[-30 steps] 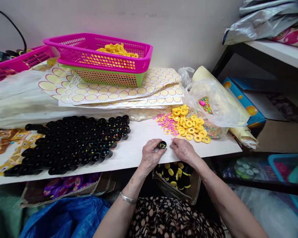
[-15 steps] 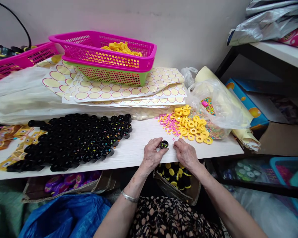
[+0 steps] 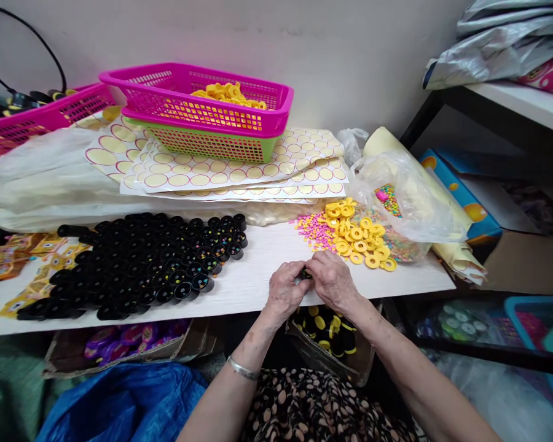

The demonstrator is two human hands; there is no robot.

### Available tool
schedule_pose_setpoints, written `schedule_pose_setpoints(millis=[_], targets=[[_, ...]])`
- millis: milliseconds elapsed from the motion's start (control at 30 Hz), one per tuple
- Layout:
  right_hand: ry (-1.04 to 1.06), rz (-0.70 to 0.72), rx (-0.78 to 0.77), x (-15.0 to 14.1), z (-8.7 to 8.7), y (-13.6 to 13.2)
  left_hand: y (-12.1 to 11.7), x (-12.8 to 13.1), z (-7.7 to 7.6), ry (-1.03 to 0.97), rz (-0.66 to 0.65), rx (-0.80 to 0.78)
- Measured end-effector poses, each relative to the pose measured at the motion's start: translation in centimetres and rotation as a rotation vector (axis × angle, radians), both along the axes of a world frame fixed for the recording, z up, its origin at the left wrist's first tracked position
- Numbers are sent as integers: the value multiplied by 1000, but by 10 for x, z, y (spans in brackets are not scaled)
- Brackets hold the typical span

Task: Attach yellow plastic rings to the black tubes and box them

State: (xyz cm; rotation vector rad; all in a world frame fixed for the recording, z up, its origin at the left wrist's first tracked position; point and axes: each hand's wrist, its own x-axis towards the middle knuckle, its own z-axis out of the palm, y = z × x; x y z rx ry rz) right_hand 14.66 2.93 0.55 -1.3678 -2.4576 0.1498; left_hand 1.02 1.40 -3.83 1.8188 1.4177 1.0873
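My left hand (image 3: pixel 286 286) is closed around a small round black cup (image 3: pixel 305 273) near the table's front edge. Only a sliver of the cup shows, with bright bits inside. Pressed together over the cup's right side are the fingers of my right hand (image 3: pixel 332 279); whatever they pinch is hidden. Just beyond this hand lie a pile of yellow rings (image 3: pixel 359 236) and a scatter of pink and yellow candy beads (image 3: pixel 314 230). To the left stand many black cups (image 3: pixel 152 264) in tight rows, some with coloured beads in them.
A pink basket (image 3: pixel 203 113) of yellow rings sits in a green basket (image 3: pixel 212 140) on sticker sheets (image 3: pixel 239 175). A clear bag (image 3: pixel 410 202) of beads lies at right. Under the table edge are a box of black-and-yellow pieces (image 3: pixel 327 328) and purple containers (image 3: pixel 120 341).
My right hand has moved left and now meets the cup in my left hand, covering most of it. The left hand has barely moved.
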Motion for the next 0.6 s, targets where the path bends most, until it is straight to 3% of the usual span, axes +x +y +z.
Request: schedule_pose_setpoints(millis=[333, 533, 600], targets=[[-66, 3, 42, -6, -3, -4, 2, 0, -1, -13, -9, 13], [394, -8, -169, 9, -8, 3, 2, 1, -5, 4, 5, 24], [474, -148, -122, 22, -12, 9, 2, 0, -8, -1, 20, 32]])
